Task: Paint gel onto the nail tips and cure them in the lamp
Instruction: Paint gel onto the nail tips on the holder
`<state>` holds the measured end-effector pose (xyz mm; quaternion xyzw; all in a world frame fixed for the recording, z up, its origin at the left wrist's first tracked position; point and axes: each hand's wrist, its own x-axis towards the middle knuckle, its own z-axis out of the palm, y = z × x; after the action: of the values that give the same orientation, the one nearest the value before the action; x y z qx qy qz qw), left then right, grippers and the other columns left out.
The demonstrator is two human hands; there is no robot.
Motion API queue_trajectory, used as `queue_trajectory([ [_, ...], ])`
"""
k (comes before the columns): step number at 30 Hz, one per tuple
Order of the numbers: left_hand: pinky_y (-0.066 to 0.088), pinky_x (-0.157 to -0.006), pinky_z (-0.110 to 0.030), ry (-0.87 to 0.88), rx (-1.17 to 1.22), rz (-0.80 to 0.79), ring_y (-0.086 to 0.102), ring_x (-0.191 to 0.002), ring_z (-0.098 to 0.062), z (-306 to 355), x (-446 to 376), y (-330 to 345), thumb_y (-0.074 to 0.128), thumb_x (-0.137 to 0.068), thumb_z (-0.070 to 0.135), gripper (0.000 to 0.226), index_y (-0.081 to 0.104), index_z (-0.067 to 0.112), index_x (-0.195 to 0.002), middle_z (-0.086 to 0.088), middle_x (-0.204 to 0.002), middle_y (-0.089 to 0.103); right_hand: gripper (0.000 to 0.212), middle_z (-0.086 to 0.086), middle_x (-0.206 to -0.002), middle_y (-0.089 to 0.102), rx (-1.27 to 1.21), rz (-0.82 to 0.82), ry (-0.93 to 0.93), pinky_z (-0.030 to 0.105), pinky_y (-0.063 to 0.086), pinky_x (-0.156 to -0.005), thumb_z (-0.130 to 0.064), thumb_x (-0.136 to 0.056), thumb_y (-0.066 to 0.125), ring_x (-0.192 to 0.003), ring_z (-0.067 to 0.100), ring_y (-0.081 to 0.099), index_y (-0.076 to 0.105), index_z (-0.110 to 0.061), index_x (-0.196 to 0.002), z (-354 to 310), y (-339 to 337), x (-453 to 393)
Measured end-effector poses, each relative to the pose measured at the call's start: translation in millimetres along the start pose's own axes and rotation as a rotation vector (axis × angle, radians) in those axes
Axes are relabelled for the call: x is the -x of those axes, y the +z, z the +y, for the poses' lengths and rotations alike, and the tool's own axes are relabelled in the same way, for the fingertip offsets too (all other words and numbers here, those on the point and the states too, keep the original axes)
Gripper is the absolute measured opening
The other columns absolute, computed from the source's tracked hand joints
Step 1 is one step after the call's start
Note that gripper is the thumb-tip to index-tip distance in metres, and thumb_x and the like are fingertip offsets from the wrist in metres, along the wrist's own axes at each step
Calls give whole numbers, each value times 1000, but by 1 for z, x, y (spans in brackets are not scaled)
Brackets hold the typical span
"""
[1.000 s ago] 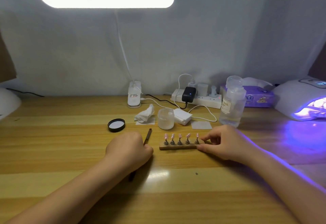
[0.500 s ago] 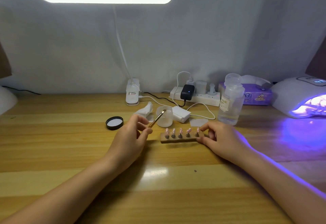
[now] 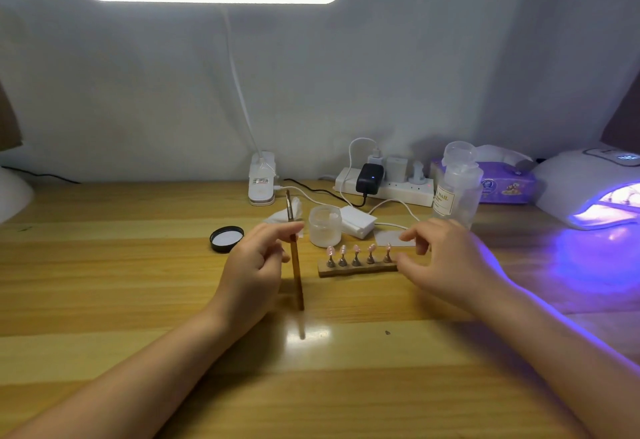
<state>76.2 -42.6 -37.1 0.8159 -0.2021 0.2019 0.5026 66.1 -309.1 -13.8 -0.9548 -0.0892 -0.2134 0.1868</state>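
Readable markings, as seen from my seat:

1. Clear plastic bottle (image 3: pixel 459 186), standing on the desk behind my right hand: cream label with dark capitals reading "NAIL". A line of smaller print sits above that word and more below it, all too small to read.

2. Curing lamp (image 3: pixel 585 186), far right: a lit display on its top shows pale digits, too blurred to read.

3. Clip lamp base (image 3: pixel 262 180): small sticker with red and dark print, illegible.

4. Purple tissue pack (image 3: pixel 506 185): printed cartoon pictures; its lettering cannot be made out.
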Motion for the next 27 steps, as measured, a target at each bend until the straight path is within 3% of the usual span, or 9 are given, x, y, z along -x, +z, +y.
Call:
queue_trajectory([
  [2, 50, -80, -14, 41, -20, 31, 60, -91, -5, -1, -1, 0, 48, -91, -13, 53, 59, 31, -117, 9, -107, 62, 20, -11, -64, 53, -106, -1, -8, 25, 42, -56, -43, -79, 61, -65, 8, 51, 67, -25, -82, -15, -8, 1],
  [4, 50, -84, -17, 75, -30, 61, 62, -96, -9, -1, -2, 1, 54, -89, -13, 53, 58, 33, -116, 6, -106, 63, 23, -14, -60, 54, -152, -96, -24, 22, 39, -53, -45, -82, 59, -57, 4, 50, 70, -25, -78, -34, -7, 4],
  [7, 54, -83, -28, 106, -6, 70, 63, -90, -17, -1, -1, 2, 66, -84, -9, 50, 56, 30, -113, -2, -99, 62, 27, -12, -78, 62, 11, -198, -104, 21, 40, -57, -45, -89, 53, -71, 7, 56, 71, -27, -95, -56, 9, 7],
  [10, 53, -79, -27, 120, 3, 48, 60, -87, -17, 0, 0, 2, 77, -79, 5, 43, 54, 24, -110, -3, -95, 59, 34, -6, -98, 68, 102, -200, -131, 27, 51, -70, -45, -95, 44, -90, 12, 60, 69, -28, -110, -67, 26, 6],
  [15, 46, -69, -23, 96, 4, 26, 56, -78, -16, 4, 2, 3, 65, -90, 24, 18, 53, 23, -103, -2, -87, 57, 37, -4, -95, 70, 151, -105, -92, 26, 51, -67, -45, -97, 38, -89, 15, 62, 69, -28, -107, -70, 43, 4],
  [17, 48, -71, -23, 82, -51, -12, 58, -84, -14, 3, 2, 5, 59, -94, 23, 15, 49, 27, -103, 0, -95, 57, 38, -4, -94, 70, 162, -72, -94, 26, 51, -66, -46, -97, 38, -87, 15, 63, 69, -28, -107, -70, 47, 4],
  [20, 43, -79, -9, 66, -166, -123, 54, -96, 0, 2, 3, 11, 57, -95, 31, 22, 43, 29, -112, 9, -111, 48, 39, -5, -95, 70, 159, -60, -94, 28, 53, -68, -47, -97, 37, -86, 16, 63, 68, -27, -108, -69, 52, 3],
  [24, 51, -92, -30, 69, -218, -235, 57, -108, -9, 1, 4, 17, 56, -94, 33, 40, 39, 20, -128, 4, -123, 40, 37, -7, -92, 70, 143, -63, -104, 26, 51, -63, -47, -97, 37, -83, 13, 62, 68, -29, -108, -66, 52, 4],
  [27, 50, -98, -34, 56, -196, -276, 55, -115, -6, 2, 4, 16, 56, -95, 28, 40, 36, 23, -129, 7, -123, 38, 36, -8, -91, 70, 136, -76, -105, 23, 49, -62, -46, -98, 38, -82, 12, 62, 68, -30, -108, -65, 52, 3],
])
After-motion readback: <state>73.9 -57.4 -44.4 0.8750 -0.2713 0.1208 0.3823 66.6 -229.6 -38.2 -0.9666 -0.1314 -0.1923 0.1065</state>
